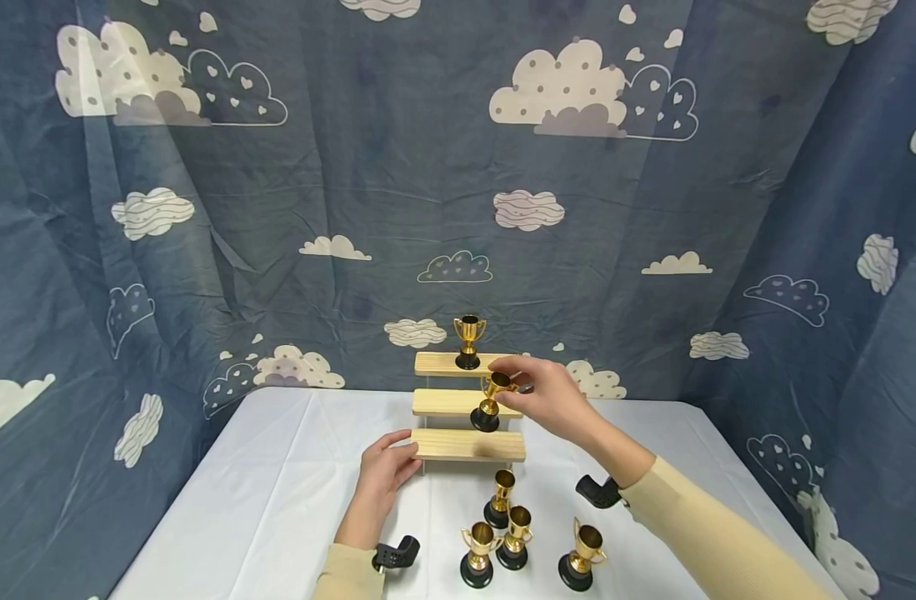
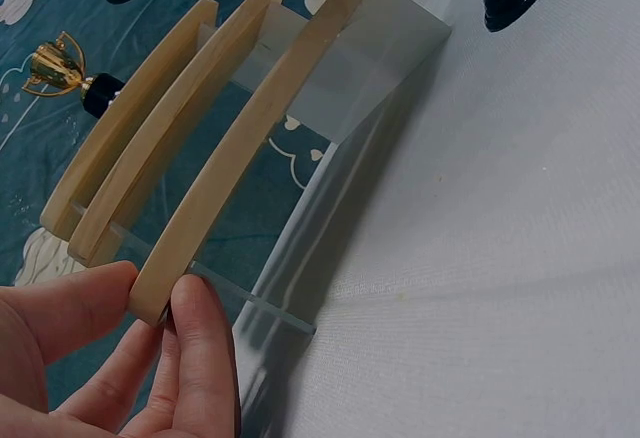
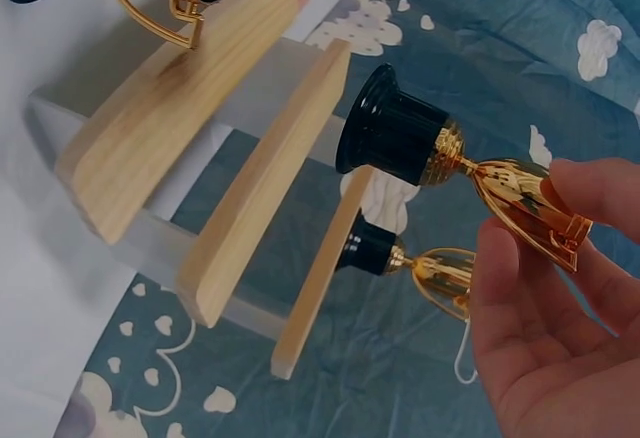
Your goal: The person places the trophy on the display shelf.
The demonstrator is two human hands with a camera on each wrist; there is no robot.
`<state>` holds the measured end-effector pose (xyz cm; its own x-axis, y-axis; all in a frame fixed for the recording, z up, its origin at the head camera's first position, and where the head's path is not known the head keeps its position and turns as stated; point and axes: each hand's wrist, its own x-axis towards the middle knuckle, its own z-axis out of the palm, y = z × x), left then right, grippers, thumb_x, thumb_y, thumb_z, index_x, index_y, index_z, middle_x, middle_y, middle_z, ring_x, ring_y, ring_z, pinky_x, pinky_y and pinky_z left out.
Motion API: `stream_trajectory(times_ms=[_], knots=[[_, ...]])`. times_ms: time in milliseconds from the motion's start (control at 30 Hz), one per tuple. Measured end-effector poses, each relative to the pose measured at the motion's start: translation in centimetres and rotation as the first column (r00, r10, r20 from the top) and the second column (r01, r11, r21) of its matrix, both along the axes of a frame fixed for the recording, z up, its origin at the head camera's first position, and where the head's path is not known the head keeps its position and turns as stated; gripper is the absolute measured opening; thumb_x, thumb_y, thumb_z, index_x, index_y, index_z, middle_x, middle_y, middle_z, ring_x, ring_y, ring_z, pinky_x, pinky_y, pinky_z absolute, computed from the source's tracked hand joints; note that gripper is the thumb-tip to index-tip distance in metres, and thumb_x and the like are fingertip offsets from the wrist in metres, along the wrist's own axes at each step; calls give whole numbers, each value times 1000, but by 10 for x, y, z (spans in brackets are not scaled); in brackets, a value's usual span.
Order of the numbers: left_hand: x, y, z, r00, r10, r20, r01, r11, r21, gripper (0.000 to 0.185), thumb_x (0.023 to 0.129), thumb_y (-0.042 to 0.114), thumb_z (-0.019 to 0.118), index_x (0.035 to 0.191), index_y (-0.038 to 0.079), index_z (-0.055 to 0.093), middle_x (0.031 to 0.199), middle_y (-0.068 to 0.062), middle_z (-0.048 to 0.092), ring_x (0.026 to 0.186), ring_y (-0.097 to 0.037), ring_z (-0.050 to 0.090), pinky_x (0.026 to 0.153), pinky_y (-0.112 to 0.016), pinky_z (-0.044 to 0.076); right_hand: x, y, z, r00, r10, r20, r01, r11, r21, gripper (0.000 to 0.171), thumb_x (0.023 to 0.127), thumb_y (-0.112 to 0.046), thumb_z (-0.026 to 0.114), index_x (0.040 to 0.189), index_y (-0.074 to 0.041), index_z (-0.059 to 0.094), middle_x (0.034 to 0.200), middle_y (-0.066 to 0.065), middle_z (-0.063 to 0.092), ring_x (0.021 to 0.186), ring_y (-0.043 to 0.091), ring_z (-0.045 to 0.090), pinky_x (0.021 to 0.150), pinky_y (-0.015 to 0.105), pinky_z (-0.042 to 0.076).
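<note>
A small wooden three-tier shelf [image 1: 458, 446] with clear side panels stands on the table. My left hand [image 1: 383, 475] pinches the left end of its lowest board, thumb above and fingers below, as the left wrist view shows. My right hand [image 1: 551, 396] holds a gold trophy cup [image 3: 525, 193] by its cup part, with the black base [image 3: 395, 123] tilted over the shelf's right side. Another trophy [image 1: 468, 340] stands upright on the top board. In the head view, the held trophy's base overlaps the middle board [image 1: 442, 402].
Several more gold trophies stand on the white table in front of the shelf: one trophy [image 1: 500, 498] close to it, a pair just nearer, and another trophy [image 1: 581, 557] farther right. A dark blue cloud-print curtain [image 1: 397, 167] hangs behind and at both sides.
</note>
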<state>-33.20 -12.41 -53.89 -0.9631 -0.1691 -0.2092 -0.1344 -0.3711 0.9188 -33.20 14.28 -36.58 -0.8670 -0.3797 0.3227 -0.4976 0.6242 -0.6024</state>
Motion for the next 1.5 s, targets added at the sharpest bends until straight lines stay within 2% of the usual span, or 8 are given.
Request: stream_trajectory(times_ms=[233, 567, 867, 1167, 1500], knots=[[0, -1, 0, 1000, 3, 8, -3, 1000, 2, 42, 87, -3, 70, 128, -4, 62, 111, -20, 66, 83, -18, 69, 75, -30, 60, -9, -7, 0, 1000, 15, 14, -15, 1000, -13, 41, 90, -22, 78, 130, -23, 66, 121, -5, 67, 100, 20, 67, 78, 37, 58], [-1, 0, 1, 1000, -2, 2, 2, 1000, -2, 43, 87, -2, 71, 129, -4, 62, 113, -21, 66, 85, -18, 69, 75, -30, 60, -27, -16, -2, 999, 3, 50, -2, 999, -39, 41, 90, -20, 78, 129, -20, 67, 120, -5, 67, 100, 19, 66, 78, 37, 58], [0, -1, 2, 1000, 0, 14, 0, 1000, -9, 43, 88, -1, 71, 130, -3, 62, 116, -21, 65, 86, -18, 69, 77, -32, 60, -38, -27, -6, 995, 10, 103, -2, 997, -76, 39, 89, -19, 78, 127, -18, 68, 114, -3, 67, 99, 20, 66, 77, 37, 58], [0, -1, 0, 1000, -4, 15, 4, 1000, -4, 42, 88, -2, 70, 129, -3, 62, 114, -21, 65, 86, -18, 69, 77, -32, 60, -48, -40, -10, 995, 20, 101, -13, 997, -72, 38, 89, -17, 78, 126, -21, 69, 114, -2, 66, 96, 17, 66, 74, 35, 58], [-3, 0, -1, 1000, -1, 9, 1, 1000, 3, 41, 88, -3, 69, 128, -4, 62, 111, -20, 66, 84, -18, 69, 75, -30, 60, -55, -55, -10, 994, 44, 104, -36, 997, -72, 40, 88, -15, 78, 126, -15, 69, 111, -2, 67, 97, 19, 66, 77, 36, 57]])
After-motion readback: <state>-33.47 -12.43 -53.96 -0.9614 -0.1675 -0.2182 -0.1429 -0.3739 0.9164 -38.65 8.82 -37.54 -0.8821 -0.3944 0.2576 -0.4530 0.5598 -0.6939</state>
